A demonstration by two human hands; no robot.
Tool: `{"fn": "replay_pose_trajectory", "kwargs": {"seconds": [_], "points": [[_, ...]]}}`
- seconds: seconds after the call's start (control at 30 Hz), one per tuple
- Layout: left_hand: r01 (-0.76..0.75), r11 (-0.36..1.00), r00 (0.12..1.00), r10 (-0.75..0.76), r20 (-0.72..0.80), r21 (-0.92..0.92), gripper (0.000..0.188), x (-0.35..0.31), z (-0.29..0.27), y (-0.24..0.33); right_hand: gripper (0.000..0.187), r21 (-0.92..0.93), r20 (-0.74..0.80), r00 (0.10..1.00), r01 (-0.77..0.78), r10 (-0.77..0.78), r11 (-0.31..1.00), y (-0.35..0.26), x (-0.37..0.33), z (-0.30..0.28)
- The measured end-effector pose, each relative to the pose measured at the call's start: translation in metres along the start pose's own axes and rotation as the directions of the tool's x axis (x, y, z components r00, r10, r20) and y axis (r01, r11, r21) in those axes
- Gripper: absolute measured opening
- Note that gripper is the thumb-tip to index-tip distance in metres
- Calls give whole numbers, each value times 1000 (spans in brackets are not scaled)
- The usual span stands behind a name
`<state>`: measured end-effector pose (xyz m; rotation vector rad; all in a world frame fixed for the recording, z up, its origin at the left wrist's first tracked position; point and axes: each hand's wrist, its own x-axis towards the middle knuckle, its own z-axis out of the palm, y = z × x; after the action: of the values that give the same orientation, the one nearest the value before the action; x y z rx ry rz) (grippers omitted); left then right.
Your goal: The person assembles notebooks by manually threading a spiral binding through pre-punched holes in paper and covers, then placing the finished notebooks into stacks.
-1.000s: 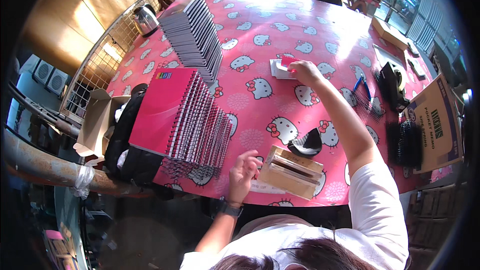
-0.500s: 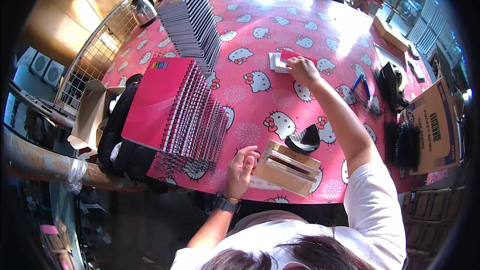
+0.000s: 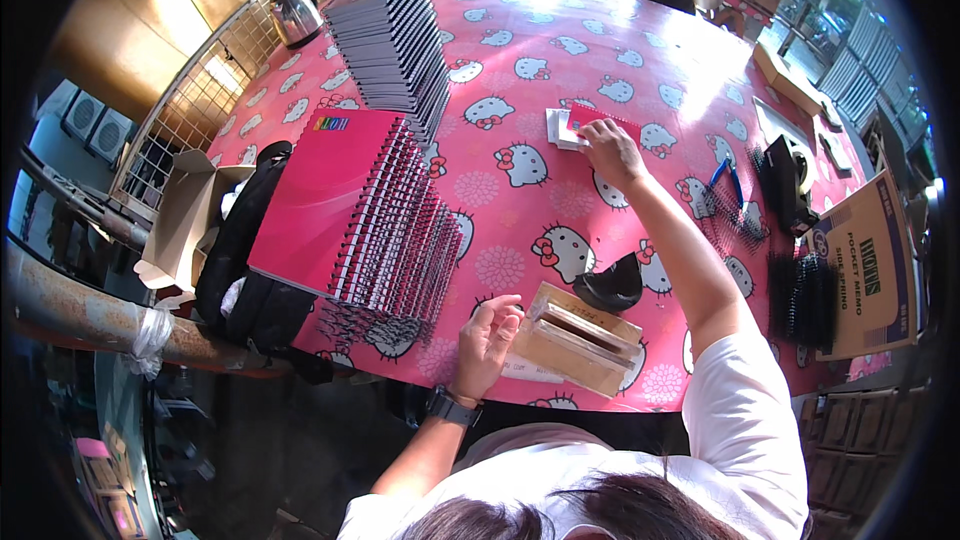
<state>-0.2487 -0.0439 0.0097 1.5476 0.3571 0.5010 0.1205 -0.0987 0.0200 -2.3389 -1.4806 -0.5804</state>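
My right hand (image 3: 612, 152) reaches far across the table, its fingers bent together on the near edge of a small red notebook (image 3: 622, 126). White paper pieces (image 3: 562, 130) lie against the notebook's left side; the fingertips are partly hidden. Close to the table's front edge, my left hand (image 3: 487, 340) is raised with loosely bent fingers and nothing in it. Just right of it sits a slotted wooden block (image 3: 575, 345). Behind that block is a black, curved object (image 3: 612, 283) whose kind I cannot make out.
Pink spiral notebooks (image 3: 330, 205) form a tall stack on the left, with another spiral-bound stack (image 3: 390, 50) behind. Blue-handled pliers (image 3: 735, 180), black wire coils (image 3: 800, 295), a tape dispenser (image 3: 785, 180) and a cardboard box (image 3: 868, 265) occupy the right. A metal kettle (image 3: 296, 15) stands far left.
The whole view has shifted slightly. My right hand remains at the small red notebook, its fingers a little changed in pose. My left hand stays beside the wooden block.
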Motion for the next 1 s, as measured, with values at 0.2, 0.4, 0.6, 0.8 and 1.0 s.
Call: {"fn": "replay_pose_trajectory", "kwargs": {"seconds": [0.2, 0.4, 0.6, 0.8, 1.0], "points": [[-27, 998, 999, 26, 22, 50, 30, 0, -2, -1, 17, -105, -14, 1000, 3, -5, 995, -5, 4, 1], [-24, 999, 999, 22, 34, 45, 31, 0, -2, -4, 17, -249, 39, 997, 74, -67, 966, -3, 7, 4], [-23, 999, 1000, 22, 22, 27, 29, 1, 0, -2, 14, -326, 43, 991, 135, -128, 936, 2, 5, 8], [-9, 999, 1000, 8, 15, 38, 29, 1, -1, 1, 26, -439, 114, 984, 175, -139, 881, -5, 6, 5], [-44, 998, 999, 42, 31, 52, 33, 1, -3, -4, 44, -422, 238, 964, 216, -122, 880, -15, 10, -8]]}}
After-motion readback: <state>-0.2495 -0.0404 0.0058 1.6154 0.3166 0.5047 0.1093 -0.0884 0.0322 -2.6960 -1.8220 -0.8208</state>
